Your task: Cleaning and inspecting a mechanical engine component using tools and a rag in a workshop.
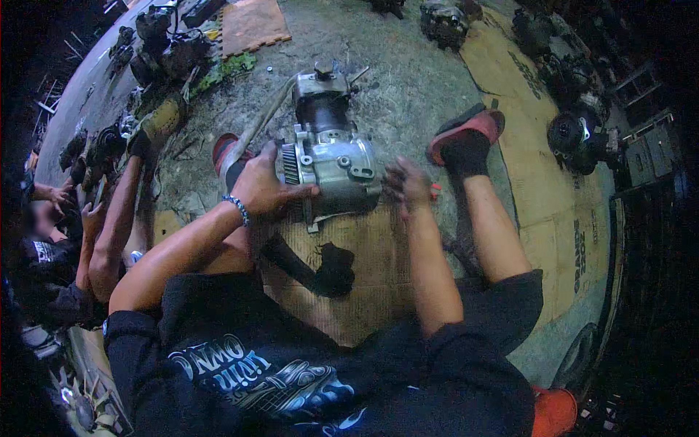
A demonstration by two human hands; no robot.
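Note:
In front of me, between my feet, an air-compressor-like metal unit [338,156] with a toothed gear on its left side rests over a sheet of cardboard [378,255]. My left hand [266,182] grips its left side by the gear, with the thumb stretched across the silver housing. A blue beaded bracelet [237,210] circles that wrist. Close to the housing's right side is my right hand [409,182], its fingers apart and slightly blurred, with nothing visible in them. A small red thing [435,191] shows beside it; its kind is unclear.
A black object [328,273] lies on the cardboard near my lap. To the left, a co-worker's arms [116,218] reach among dark greasy parts. More machinery [445,22] stands at the back, and other parts [579,135] sit at the right. An orange foam mat [253,25] lies far off.

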